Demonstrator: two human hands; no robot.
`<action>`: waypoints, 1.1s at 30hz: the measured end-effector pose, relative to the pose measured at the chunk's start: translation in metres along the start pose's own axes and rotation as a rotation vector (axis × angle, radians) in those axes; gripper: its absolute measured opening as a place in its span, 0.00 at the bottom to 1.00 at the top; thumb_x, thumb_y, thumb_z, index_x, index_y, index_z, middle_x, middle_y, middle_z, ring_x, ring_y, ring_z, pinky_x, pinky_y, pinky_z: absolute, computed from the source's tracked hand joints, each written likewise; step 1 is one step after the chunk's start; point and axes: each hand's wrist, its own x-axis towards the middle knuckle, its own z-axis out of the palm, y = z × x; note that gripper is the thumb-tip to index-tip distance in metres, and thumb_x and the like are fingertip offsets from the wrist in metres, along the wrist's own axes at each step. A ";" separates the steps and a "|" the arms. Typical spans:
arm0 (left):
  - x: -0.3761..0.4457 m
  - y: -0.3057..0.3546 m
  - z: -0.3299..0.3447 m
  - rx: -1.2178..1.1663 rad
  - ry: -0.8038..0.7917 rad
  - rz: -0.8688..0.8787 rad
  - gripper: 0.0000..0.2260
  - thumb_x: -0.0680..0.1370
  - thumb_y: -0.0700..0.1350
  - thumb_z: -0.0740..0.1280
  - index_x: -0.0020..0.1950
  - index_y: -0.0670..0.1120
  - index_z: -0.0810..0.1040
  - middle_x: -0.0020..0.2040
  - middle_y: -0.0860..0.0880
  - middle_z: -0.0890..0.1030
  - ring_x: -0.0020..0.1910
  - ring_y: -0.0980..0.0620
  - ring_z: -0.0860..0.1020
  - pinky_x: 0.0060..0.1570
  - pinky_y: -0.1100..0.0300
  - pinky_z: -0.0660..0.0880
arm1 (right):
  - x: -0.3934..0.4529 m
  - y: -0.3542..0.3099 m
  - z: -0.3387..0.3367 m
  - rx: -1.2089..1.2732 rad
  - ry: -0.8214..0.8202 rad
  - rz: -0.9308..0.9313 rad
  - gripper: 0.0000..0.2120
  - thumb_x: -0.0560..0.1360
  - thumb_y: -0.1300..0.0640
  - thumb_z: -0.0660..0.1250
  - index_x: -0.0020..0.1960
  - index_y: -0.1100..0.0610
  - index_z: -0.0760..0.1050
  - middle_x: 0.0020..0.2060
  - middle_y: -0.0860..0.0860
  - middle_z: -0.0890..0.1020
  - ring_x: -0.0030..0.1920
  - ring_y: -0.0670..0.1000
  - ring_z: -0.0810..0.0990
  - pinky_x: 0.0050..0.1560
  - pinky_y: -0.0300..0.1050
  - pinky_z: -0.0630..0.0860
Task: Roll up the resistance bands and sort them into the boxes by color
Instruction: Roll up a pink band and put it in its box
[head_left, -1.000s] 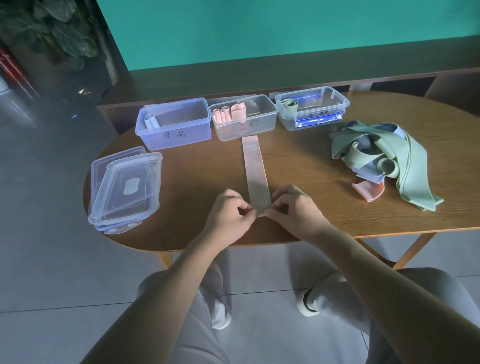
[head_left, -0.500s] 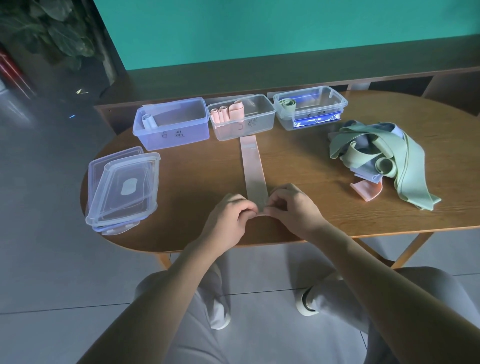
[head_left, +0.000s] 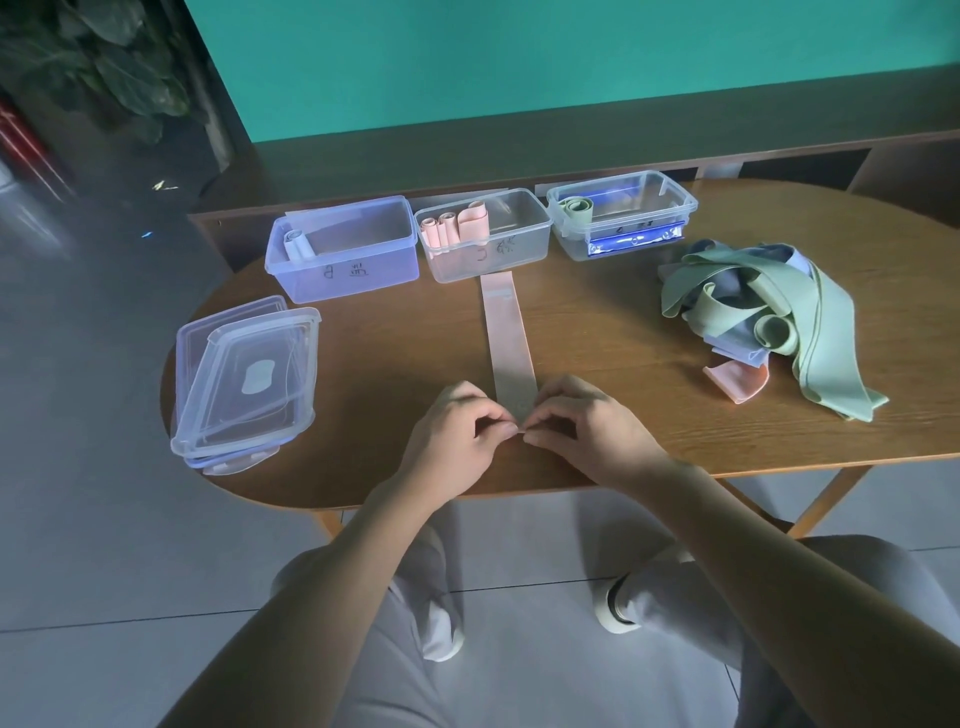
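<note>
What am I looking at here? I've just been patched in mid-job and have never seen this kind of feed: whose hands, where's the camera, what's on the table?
There is no machine: a person works with bare hands, and the single camera sits on their head, looking down.

The left hand and right hand pinch the near end of a pink band that lies flat on the wooden table, about to roll it.

At the back stand three clear boxes: the left box holds a pale blue roll, the middle box pink rolls, the right box a green roll. To the right lies a heap of unrolled bands, green, blue and pink. On the left sit stacked lids.
</note>
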 end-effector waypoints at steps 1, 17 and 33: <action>0.000 0.000 0.001 -0.001 0.003 -0.007 0.03 0.77 0.52 0.73 0.47 0.55 0.86 0.47 0.59 0.76 0.48 0.61 0.75 0.48 0.56 0.78 | 0.001 -0.001 0.000 0.001 0.007 0.024 0.04 0.74 0.44 0.72 0.48 0.43 0.83 0.52 0.41 0.76 0.50 0.44 0.78 0.50 0.50 0.79; -0.003 -0.003 0.009 0.023 0.134 0.131 0.02 0.78 0.43 0.73 0.50 0.48 0.84 0.47 0.55 0.83 0.44 0.55 0.80 0.42 0.52 0.81 | 0.018 -0.011 -0.001 0.033 0.044 0.305 0.06 0.74 0.47 0.74 0.44 0.47 0.80 0.51 0.45 0.79 0.46 0.45 0.77 0.41 0.35 0.71; -0.004 0.003 0.006 0.042 0.168 0.165 0.03 0.77 0.46 0.74 0.46 0.48 0.86 0.47 0.55 0.77 0.40 0.56 0.77 0.37 0.53 0.79 | 0.005 -0.004 -0.001 -0.113 -0.001 0.011 0.04 0.80 0.49 0.68 0.49 0.47 0.80 0.55 0.40 0.77 0.52 0.44 0.78 0.45 0.37 0.74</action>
